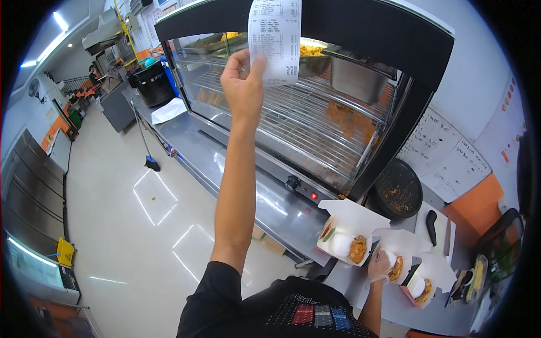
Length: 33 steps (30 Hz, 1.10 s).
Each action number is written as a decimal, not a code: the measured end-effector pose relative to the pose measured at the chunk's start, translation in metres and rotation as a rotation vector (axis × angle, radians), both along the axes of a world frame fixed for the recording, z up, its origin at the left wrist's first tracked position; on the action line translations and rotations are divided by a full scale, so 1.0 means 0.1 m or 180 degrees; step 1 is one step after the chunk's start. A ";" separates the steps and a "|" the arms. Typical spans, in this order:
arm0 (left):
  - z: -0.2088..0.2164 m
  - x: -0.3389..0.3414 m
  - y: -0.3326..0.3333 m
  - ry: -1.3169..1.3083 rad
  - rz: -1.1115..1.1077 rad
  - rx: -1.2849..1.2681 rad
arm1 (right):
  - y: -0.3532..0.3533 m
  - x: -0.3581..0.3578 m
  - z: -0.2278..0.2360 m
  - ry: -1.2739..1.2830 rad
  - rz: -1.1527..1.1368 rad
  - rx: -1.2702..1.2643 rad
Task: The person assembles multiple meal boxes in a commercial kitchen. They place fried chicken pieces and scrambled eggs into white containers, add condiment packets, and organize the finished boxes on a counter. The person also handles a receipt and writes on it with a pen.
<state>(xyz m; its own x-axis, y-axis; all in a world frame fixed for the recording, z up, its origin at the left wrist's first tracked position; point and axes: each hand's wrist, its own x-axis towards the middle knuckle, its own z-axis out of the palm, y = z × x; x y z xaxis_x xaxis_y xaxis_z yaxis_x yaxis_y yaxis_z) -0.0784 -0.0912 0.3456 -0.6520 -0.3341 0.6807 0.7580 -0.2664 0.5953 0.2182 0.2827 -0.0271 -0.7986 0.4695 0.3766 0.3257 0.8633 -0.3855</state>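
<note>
Receipt aloft, gloved hand at the meal box

The left hand (245, 81) pinches a printed receipt (275, 39) near its lower left edge, in front of the heated display cabinet (366, 31). The paper looks light, limp and easily creased; a gentle edge hold suits it. The gloved right hand (379, 266) is at the middle meal box (401, 239), beside its rice (390, 258); I cannot tell whether those fingers grip anything. The box seems thin card, best held by its walls.

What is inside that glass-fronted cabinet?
The cabinet holds wire racks, brown food pieces, a metal pan and, higher up, yellow food. The left hand and paper receipt cover part of its upper front; what lies behind them is hidden.
</note>
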 end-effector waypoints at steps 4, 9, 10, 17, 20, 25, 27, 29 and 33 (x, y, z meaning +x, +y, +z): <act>0.02 0.01 0.00 -0.0034 -0.0069 0.0010 | 0.02 0.00 -0.05 0.0074 -0.0024 0.0076; 0.01 0.02 0.01 0.0085 -0.0064 0.0013 | 0.02 0.00 -0.06 0.0114 0.0025 -0.0068; 0.02 0.04 0.02 0.0088 -0.0043 0.0007 | 0.02 0.00 -0.06 0.0094 0.0011 -0.0090; 0.02 0.12 0.08 -0.0039 0.0120 -0.0062 | 0.08 0.02 -0.14 0.0268 0.0075 -0.0036; -0.01 0.14 0.09 -0.0117 0.0191 -0.0007 | 0.05 0.01 -0.10 0.0290 0.0027 -0.0085; -0.01 0.16 0.11 -0.0303 0.0184 -0.0015 | -0.07 0.06 0.28 0.0113 -0.0410 -0.0764; 0.00 0.16 0.09 -0.0312 0.0236 -0.0064 | 0.05 0.11 0.33 0.0068 -0.0597 -0.0418; 0.02 0.14 0.07 -0.0336 0.0315 -0.0158 | 0.19 0.20 0.36 0.0181 -0.0647 -0.0243; 0.06 0.15 0.13 -0.0239 0.0211 -0.0108 | 1.15 0.63 0.02 0.0191 -0.0152 0.0488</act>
